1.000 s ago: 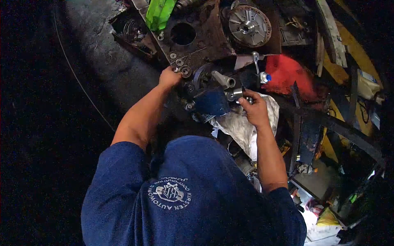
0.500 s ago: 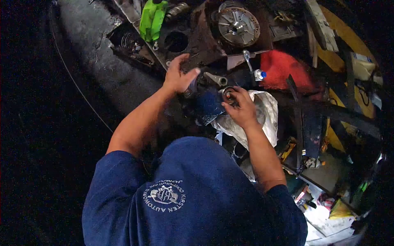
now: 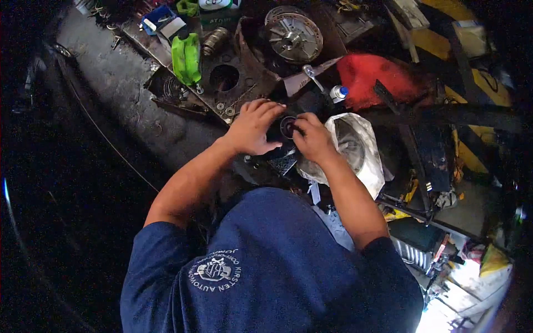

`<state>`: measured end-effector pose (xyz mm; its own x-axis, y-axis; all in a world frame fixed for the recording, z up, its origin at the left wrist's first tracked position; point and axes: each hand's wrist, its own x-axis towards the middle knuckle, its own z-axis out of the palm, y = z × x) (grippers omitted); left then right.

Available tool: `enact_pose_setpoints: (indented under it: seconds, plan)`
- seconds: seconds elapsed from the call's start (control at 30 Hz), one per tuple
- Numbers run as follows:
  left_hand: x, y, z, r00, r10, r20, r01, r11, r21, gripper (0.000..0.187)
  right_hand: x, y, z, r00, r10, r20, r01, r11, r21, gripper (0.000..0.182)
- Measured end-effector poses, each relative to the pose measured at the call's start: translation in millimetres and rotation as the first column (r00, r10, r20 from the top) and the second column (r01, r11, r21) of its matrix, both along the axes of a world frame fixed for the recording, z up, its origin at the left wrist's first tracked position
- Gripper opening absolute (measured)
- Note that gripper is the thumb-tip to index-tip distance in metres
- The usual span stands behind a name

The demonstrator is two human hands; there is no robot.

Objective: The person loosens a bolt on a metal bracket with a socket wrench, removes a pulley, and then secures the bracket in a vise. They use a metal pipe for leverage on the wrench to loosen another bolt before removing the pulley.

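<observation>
My right hand (image 3: 315, 139) closes its fingers and thumb around the edge of a dark ring-shaped metal part (image 3: 286, 126). Just left of the ring, my left hand (image 3: 255, 129) is held palm inward, thumb apart from its fingers, with nothing in it. Under both hands the surface is dark and mostly hidden. A few small washers (image 3: 230, 111) lie on the greasy bench beyond my left fingers. A white sack-like sheet (image 3: 366, 152) sits right beside my right wrist.
Beyond my hands, a round finned metal housing (image 3: 291, 41) sits in a rusty tray. A green bottle (image 3: 186, 58) stands at the left near a round hole (image 3: 224, 77). To the right are a wrench (image 3: 313, 77), a blue-capped container (image 3: 338, 94) and a red cloth-like bundle (image 3: 375, 80).
My left hand has moved right and slightly down, closer to the ring. My right hand has shifted left with the ring. The view has shifted, showing more of the bench's far end.
</observation>
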<state>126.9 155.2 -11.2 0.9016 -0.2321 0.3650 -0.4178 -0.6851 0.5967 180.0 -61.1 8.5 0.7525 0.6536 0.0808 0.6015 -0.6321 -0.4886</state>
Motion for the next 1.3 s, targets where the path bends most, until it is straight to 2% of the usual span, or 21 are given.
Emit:
enact_pose_setpoints:
  seconds: [0.17,0.27,0.33,0.37,0.4,0.43,0.57,0.63,0.67,0.73,0.77,0.83,0.97,1.03,1.07,1.13,1.17,1.23,1.3]
  plan:
    - [5.6,-16.0,9.4,1.0,-0.02,-0.022,0.022,0.996,0.086,0.086,3.7,3.4,0.7,0.997,-0.016,0.071,0.02,0.998,-0.058,0.023]
    - [8.7,-20.8,10.5,0.999,-0.034,-0.041,0.039,0.992,0.121,0.087,5.1,0.7,5.9,0.996,-0.062,0.064,0.071,0.986,-0.151,0.027]
    - [9.5,-21.9,9.3,0.995,-0.048,-0.091,0.057,0.994,0.095,0.088,11.4,-3.6,6.7,0.934,-0.302,-0.192,0.308,0.951,0.005,0.033]
    - [9.1,-22.6,6.8,0.995,-0.047,-0.093,0.056,0.994,0.094,0.088,16.6,-8.9,3.4,0.934,-0.301,-0.194,0.307,0.952,0.003,0.033]
    - [9.5,-22.9,4.4,0.995,-0.034,-0.095,0.043,0.995,0.092,0.087,23.5,-15.0,-0.4,0.788,-0.341,-0.512,0.45,0.887,0.101,0.033]
    - [10.6,-23.3,2.4,0.995,-0.022,-0.094,0.031,0.995,0.09,0.085,28.2,-20.5,-4.9,0.561,-0.292,-0.775,0.602,0.786,0.14,0.033]
    - [7.1,-23.4,1.0,0.999,0.028,-0.04,-0.024,0.994,0.105,0.076,18.3,-10.4,3.0,0.559,-0.204,-0.804,0.641,0.722,0.263,0.024]
    - [3.3,-23.7,-5.6,0.997,0.073,0.006,-0.073,0.994,0.077,0.066,10.9,-8.4,0.5,0.816,-0.084,-0.571,0.413,0.777,0.476,0.023]
    - [2.2,-24.2,-7.7,0.997,0.074,0.003,-0.074,0.994,0.075,0.066,6.5,-7.2,5.1,0.815,-0.084,-0.573,0.413,0.778,0.473,0.023]
    - [1.6,-24.3,-11.2,0.996,0.081,0.023,-0.083,0.99,0.114,0.066,2.2,-4.5,16.4,0.891,-0.09,-0.444,0.264,0.9,0.347,0.025]
    - [1.8,-24.5,-11.3,0.996,0.085,0.022,-0.087,0.99,0.112,0.066,2.8,-4.5,14.0,0.891,-0.088,-0.445,0.261,0.902,0.345,0.025]
    - [2.9,-25.8,-11.8,0.995,0.101,0.008,-0.101,0.991,0.084,0.061,4.2,-4.2,7.3,0.968,-0.018,-0.251,0.104,0.937,0.333,0.026]
    - [4.6,-26.4,-17.4,0.994,0.107,0.012,-0.108,0.991,0.078,0.059,0.0,4.7,20.5,0.981,-0.002,-0.195,0.054,0.963,0.265,0.026]
    - [4.8,-26.0,-19.1,0.995,0.096,0.027,-0.098,0.993,0.067,0.061,-0.8,7.3,26.1,0.998,0.047,-0.051,-0.032,0.965,0.261,0.028]
    - [5.0,-26.5,-18.8,0.995,0.094,0.027,-0.096,0.993,0.065,0.061,-0.5,8.8,31.9,0.998,0.045,-0.051,-0.03,0.965,0.26,0.028]
    - [6.5,-27.6,-17.6,0.994,0.111,-0.017,-0.109,0.991,0.081,0.062,1.3,11.2,42.9,0.997,0.072,-0.022,-0.07,0.995,0.07,0.027]
    - [7.6,-27.5,-16.8,0.994,0.11,-0.015,-0.109,0.991,0.081,0.062,2.2,11.5,43.5,0.997,0.071,-0.02,-0.07,0.995,0.07,0.027]
    - [7.7,-25.8,-16.3,0.995,0.098,-0.018,-0.096,0.99,0.108,0.065,2.7,13.5,43.2,0.987,0.106,0.122,-0.099,0.993,-0.067,0.026]
    - [7.7,-25.5,-14.9,0.994,0.108,-0.006,-0.107,0.989,0.1,0.065,-1.2,18.5,59.1,0.987,0.107,0.118,-0.096,0.991,-0.093,0.025]
